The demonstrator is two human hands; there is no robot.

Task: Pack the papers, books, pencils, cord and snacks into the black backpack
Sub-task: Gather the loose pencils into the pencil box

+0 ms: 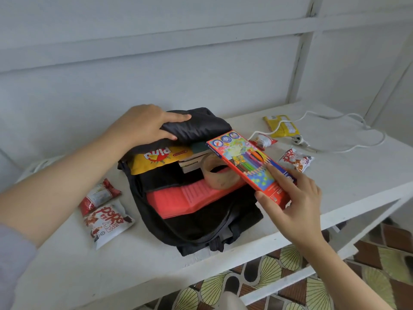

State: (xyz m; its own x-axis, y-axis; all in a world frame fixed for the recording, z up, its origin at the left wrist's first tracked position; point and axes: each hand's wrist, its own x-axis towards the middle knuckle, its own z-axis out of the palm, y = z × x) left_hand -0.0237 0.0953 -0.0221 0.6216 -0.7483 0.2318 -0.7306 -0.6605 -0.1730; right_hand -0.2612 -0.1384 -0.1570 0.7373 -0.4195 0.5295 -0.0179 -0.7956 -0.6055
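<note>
One pencil box, long axis far-left to near-right, right fingers pinching; left fingers gripping backpack.

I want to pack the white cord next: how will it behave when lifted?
Probably floppy: the white cord lies in loose loops, so it should dangle. It crosses the yellow packet, which may get dragged. Its plug likely swings.

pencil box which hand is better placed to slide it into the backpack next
Right. The right hand holds the pencil box tilted over the open backpack, beside the tape roll. The left hand is occupied, holding the backpack open.
</note>
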